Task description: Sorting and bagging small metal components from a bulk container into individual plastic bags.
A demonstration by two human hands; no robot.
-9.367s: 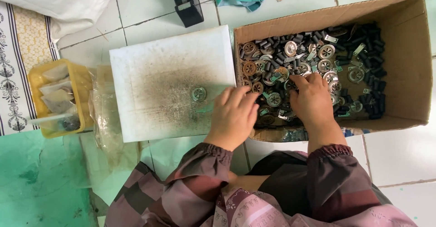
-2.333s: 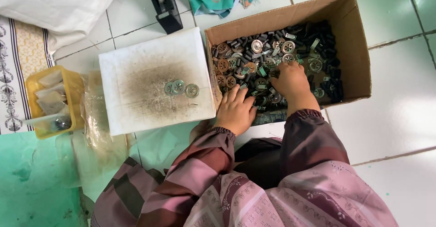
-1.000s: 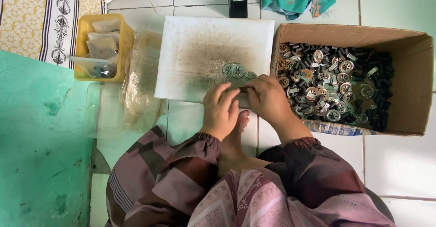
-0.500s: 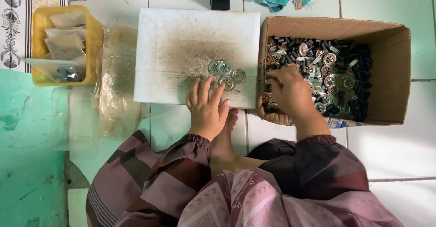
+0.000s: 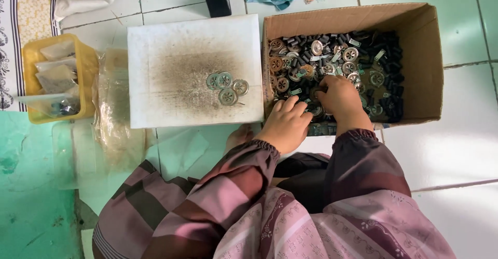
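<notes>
Both hands, left hand and right hand, dig curled fingers into the cardboard box of small parts, grip indiscernible; pieces judged light, rigid, rim-pinchable.

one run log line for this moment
left hand | right hand | both in brown cardboard box of small parts | four round metal discs on white board

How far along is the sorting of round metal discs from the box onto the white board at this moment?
Done: four round discs lie grouped on the white board. In hand: the left hand and right hand both dig in the cardboard box. Left: many discs and small black parts fill the box, so it looks early.
</notes>
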